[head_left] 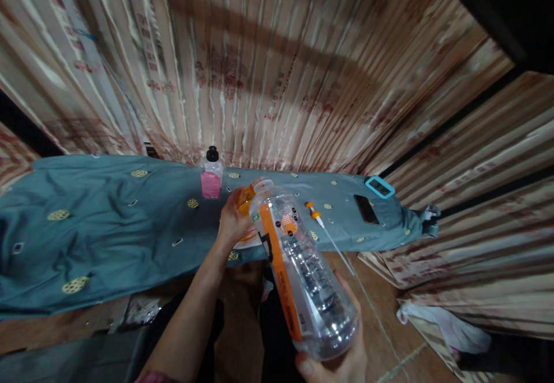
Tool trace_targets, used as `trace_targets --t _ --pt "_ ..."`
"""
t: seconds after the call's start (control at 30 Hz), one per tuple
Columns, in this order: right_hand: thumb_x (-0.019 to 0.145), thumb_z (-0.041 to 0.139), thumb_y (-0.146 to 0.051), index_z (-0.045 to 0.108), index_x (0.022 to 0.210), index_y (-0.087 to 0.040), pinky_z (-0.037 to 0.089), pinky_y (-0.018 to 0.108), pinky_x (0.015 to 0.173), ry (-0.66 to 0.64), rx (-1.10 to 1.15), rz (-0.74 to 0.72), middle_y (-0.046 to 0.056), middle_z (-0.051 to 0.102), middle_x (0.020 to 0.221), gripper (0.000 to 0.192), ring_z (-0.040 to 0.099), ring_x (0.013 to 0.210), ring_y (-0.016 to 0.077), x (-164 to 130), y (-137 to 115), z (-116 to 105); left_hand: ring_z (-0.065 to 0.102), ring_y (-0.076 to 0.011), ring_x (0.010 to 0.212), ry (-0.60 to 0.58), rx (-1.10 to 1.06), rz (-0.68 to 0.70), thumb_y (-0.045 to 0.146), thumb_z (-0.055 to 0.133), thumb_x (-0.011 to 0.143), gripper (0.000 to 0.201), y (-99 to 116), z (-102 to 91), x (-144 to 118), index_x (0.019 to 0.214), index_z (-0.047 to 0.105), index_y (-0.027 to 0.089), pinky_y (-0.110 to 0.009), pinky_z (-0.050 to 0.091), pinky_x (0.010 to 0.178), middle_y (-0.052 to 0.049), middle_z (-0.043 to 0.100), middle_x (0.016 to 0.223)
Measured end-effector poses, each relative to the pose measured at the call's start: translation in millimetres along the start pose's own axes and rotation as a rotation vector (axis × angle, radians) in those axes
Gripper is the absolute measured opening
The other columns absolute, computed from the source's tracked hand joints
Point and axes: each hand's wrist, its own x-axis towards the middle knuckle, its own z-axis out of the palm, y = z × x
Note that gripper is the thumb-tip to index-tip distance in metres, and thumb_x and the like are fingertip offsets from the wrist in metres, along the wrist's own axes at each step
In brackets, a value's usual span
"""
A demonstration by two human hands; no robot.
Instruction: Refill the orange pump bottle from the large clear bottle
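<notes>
My right hand (341,337) is closed around the base of a large clear plastic bottle (311,279) with an orange label. The bottle tilts, its uncapped mouth pointing away from me and to the left. Beside that mouth, my left hand (234,218) grips an orange bottle (246,198), mostly hidden behind the hand and the clear bottle. Whether the two mouths touch, I cannot tell. An orange and white pump head (315,214) with a long thin tube lies to the right, the tube reaching past the table's near edge.
A clear bottle with a pink label (210,181) and black cap stands at the back left. A dark phone (366,209) and a blue-framed device (380,187) lie at the right. Patterned teal cloth (108,227) covers the narrow table; a pleated curtain (259,71) hangs behind.
</notes>
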Motion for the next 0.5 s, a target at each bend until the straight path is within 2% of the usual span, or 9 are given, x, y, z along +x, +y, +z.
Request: trace_targets --t 0.1,0.3,0.5 --pt "0.055 0.096 -0.068 0.056 0.143 -0.032 0.061 0.025 0.096 0.002 0.031 0.014 0.003 0.076 0.131 0.103 0.076 0.118 0.0225 0 2 -1 0.077 -0.0297 0.101 0.019 0.031 0.003 0.037 0.082 0.064 0.055 -3 0.6 0 0.113 0.064 0.017 -0.043 0.062 0.095 -0.011 0.079 0.109" --pt "0.058 0.094 -0.069 0.052 0.148 -0.029 0.062 0.03 0.093 -0.036 -0.012 0.012 0.007 0.074 0.132 0.106 0.077 0.115 0.0259 0 5 -6 0.077 -0.0301 0.101 0.039 0.047 0.009 0.035 0.084 0.064 0.056 -12 2.8 1 0.114 0.064 0.018 -0.046 0.062 0.096 -0.011 0.078 0.11" --pt "0.055 0.093 -0.072 0.055 0.142 -0.03 0.064 0.031 0.092 0.016 -0.027 0.016 0.005 0.078 0.128 0.104 0.078 0.113 0.0259 1 1 0 0.077 -0.0273 0.099 0.052 -0.012 0.033 0.035 0.084 0.064 0.053 -19 5.7 3 0.111 0.065 0.018 -0.041 0.063 0.094 -0.009 0.078 0.107"
